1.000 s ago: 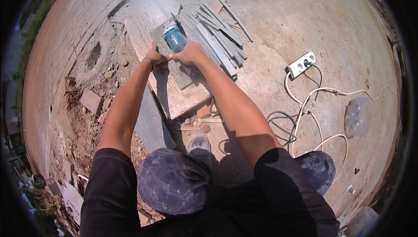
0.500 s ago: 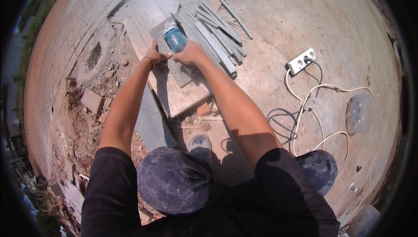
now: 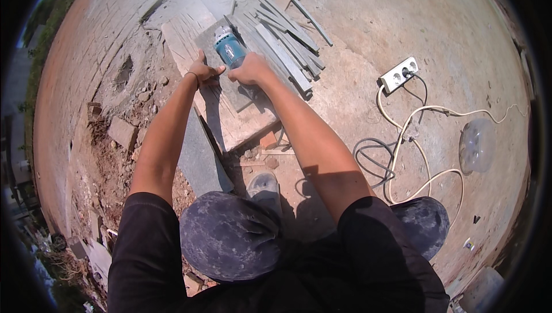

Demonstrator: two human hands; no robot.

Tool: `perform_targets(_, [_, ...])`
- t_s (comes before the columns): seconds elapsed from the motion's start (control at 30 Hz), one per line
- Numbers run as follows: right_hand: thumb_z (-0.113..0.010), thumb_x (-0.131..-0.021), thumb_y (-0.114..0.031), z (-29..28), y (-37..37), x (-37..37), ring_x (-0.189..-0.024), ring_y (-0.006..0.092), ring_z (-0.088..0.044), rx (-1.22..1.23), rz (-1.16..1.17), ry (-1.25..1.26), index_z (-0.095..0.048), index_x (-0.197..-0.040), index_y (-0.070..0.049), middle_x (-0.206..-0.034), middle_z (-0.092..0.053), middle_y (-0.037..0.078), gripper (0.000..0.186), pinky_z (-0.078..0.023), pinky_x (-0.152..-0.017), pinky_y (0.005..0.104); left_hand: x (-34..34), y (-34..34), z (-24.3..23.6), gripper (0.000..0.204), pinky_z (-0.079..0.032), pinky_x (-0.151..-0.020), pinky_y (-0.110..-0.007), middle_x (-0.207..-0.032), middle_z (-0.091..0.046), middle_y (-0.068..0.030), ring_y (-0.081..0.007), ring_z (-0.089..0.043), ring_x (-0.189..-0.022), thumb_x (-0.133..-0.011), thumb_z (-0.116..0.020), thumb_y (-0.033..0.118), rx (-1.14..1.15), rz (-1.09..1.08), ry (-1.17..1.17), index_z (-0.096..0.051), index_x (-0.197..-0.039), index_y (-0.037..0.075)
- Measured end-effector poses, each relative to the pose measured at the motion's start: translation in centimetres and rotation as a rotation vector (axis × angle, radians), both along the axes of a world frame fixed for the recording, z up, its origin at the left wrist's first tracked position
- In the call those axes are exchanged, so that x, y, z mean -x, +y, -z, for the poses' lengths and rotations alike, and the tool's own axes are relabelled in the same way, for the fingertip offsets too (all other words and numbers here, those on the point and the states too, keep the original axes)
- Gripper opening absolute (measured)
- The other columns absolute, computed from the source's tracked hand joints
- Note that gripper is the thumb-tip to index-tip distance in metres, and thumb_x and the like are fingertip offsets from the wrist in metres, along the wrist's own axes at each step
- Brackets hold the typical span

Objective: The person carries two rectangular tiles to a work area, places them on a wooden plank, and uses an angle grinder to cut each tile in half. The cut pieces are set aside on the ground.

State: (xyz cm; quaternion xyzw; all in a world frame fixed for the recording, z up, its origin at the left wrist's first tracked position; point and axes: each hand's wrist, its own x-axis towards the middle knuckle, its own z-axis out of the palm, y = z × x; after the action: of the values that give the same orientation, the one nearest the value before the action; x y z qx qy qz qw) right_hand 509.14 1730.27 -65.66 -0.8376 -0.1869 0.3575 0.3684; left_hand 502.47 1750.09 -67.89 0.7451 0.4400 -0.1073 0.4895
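My right hand (image 3: pixel 247 70) grips the body of a teal angle grinder (image 3: pixel 230 48), whose disc stands near a grey slab (image 3: pixel 207 39). The slab lies on a pale, scored board (image 3: pixel 241 129). My left hand (image 3: pixel 204 72) is just left of the grinder, its index finger and thumb spread apart and resting at the slab's edge; its lower fingers are partly hidden. A pile of thin grey strips (image 3: pixel 287 37) lies right of the grinder, and a pale dusty haze shows beyond it.
A white power strip (image 3: pixel 397 76) with looping cables (image 3: pixel 428 178) lies at the right, near a clear plastic object (image 3: pixel 477 146). Rubble (image 3: pixel 121 132) and a long grey sheet (image 3: pixel 201 163) are at the left. My knees and shoe (image 3: pixel 263 186) are below the board.
The view has shifted slightly, so the board, grinder and hands sit a little higher and further left in the picture. The grip on the grinder looks the same.
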Motion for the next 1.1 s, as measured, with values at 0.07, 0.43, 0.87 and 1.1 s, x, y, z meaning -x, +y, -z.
perform_targets(0.07, [-0.083,-0.06,-0.043,0.7,-0.7,-0.4,-0.112,0.0359,-0.063,0.008,0.009,0.011,-0.06,-0.121,0.004,-0.122,-0.062,0.026,0.08,-0.051,-0.095,0.0395,-0.8,-1.3,-0.7,0.129,-0.062,-0.068,-0.04,-0.141,-0.047,-0.0206,-0.0299,-0.063,-0.104,-0.071,-0.088,0.01,0.033,0.019,0.062,0.009,-0.156,0.021])
perform_targets(0.43, [-0.08,-0.063,-0.04,0.3,-0.9,0.3,-0.117,0.0378,-0.06,0.01,-0.008,0.001,-0.057,-0.125,0.005,-0.127,-0.058,0.026,0.08,-0.049,-0.099,0.0404,-0.3,-0.7,-0.6,0.126,-0.061,-0.069,-0.04,-0.126,-0.057,-0.0195,-0.0255,-0.066,-0.089,-0.074,-0.087,0.012,0.018,0.005,0.026,0.009,-0.156,0.024])
perform_targets(0.87, [-0.08,-0.061,-0.039,0.0,-2.1,0.8,-0.116,0.0373,-0.06,0.007,-0.02,0.014,-0.059,-0.122,0.007,-0.125,-0.06,0.027,0.079,-0.049,-0.099,0.0392,-0.4,-1.1,-0.6,0.125,-0.061,-0.068,-0.04,-0.12,-0.061,-0.0192,-0.0246,-0.068,-0.082,-0.076,-0.085,0.012,-0.01,-0.003,0.032,0.009,-0.156,0.026])
perform_targets(1.1, [-0.08,-0.062,-0.039,0.0,-2.5,1.0,-0.116,0.0377,-0.06,0.007,-0.021,0.024,-0.057,-0.124,0.006,-0.126,-0.059,0.027,0.08,-0.048,-0.099,0.0392,-0.5,-0.7,-0.3,0.125,-0.06,-0.067,-0.041,-0.12,-0.061,-0.0186,-0.024,-0.068,-0.082,-0.077,-0.085,0.012,0.012,-0.012,0.032,0.011,-0.156,0.027])
